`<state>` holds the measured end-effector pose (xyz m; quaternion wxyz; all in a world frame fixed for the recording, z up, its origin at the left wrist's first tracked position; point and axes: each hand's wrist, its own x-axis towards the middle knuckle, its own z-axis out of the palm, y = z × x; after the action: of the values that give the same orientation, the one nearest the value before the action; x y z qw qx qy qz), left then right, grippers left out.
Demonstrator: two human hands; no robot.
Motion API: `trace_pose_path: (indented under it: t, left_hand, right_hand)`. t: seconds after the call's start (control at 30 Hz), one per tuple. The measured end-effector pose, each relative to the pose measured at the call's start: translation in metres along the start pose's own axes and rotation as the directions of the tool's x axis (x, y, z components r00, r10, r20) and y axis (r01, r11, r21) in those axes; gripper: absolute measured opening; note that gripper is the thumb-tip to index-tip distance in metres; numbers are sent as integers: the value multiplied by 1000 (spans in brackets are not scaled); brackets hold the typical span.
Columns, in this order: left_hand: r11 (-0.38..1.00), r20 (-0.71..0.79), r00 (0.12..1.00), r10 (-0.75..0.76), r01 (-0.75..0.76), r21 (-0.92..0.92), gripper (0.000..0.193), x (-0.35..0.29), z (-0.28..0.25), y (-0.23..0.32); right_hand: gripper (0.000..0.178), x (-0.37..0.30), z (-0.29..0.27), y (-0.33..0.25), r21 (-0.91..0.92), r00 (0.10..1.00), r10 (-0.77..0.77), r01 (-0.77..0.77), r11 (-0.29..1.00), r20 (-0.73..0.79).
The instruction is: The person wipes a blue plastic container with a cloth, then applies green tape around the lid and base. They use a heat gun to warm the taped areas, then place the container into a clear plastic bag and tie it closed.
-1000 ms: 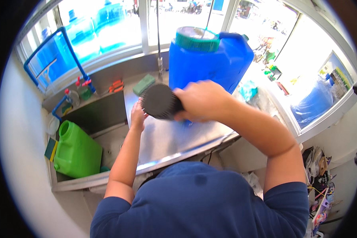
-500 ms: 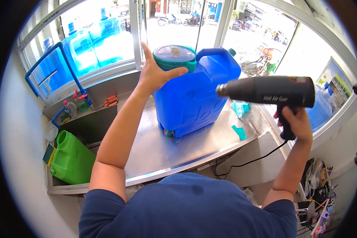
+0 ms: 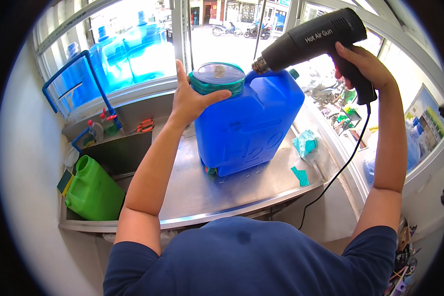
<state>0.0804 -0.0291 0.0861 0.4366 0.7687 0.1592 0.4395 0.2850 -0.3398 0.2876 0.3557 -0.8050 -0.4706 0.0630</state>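
Observation:
A big blue water jug (image 3: pixel 246 128) stands upright on the metal counter. Its wide round lid (image 3: pixel 217 71) has a clear top, and a green plastic seal band (image 3: pixel 209 89) wraps the lid's side. My left hand (image 3: pixel 188 101) grips the lid, the thumb lying along the front of the band and one finger pointing up; its other fingers are hidden. In my right hand (image 3: pixel 362 64) is a black hot air gun (image 3: pixel 313 42), held by the handle. Its metal nozzle points left and down at the lid's right side, just above the jug's handle, apart from the band.
A green jug (image 3: pixel 96 190) leans in the sink (image 3: pixel 128 153) at left. Orange-handled pliers (image 3: pixel 145 126) lie behind it, near small bottles and a blue pipe (image 3: pixel 91 81). Green plastic scraps (image 3: pixel 299 176) sit right of the blue jug. The gun's black cord (image 3: pixel 338 172) hangs beside my right arm.
My right hand has raised the hot air gun and moved it up and inward, bringing its nozzle close to the lid. My left hand stays on the lid.

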Motion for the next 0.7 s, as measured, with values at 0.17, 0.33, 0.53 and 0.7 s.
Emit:
trace_pose_path:
  t: [0.17, 0.33, 0.53, 0.7]
  left_hand:
    - [998, -27, 1000, 8, -7, 60, 157, -2, 0, -4]
    - [997, -47, 998, 31, -34, -69, 156, -5, 4, -4]
    - [987, -19, 1000, 12, -15, -157, 157, -4, 5, -6]
    - [980, -36, 997, 75, -80, -184, 156, 1, 8, -13]
  right_hand:
    - [62, 42, 3, -29, -127, 1000, -6, 6, 992, 5]
    - [60, 82, 14, -64, -177, 999, -24, 30, 984, 36]
    - [62, 101, 39, -123, -351, 997, -3, 32, 936, 83]
    - [60, 92, 56, -169, -409, 984, 128, -66, 910, 127]
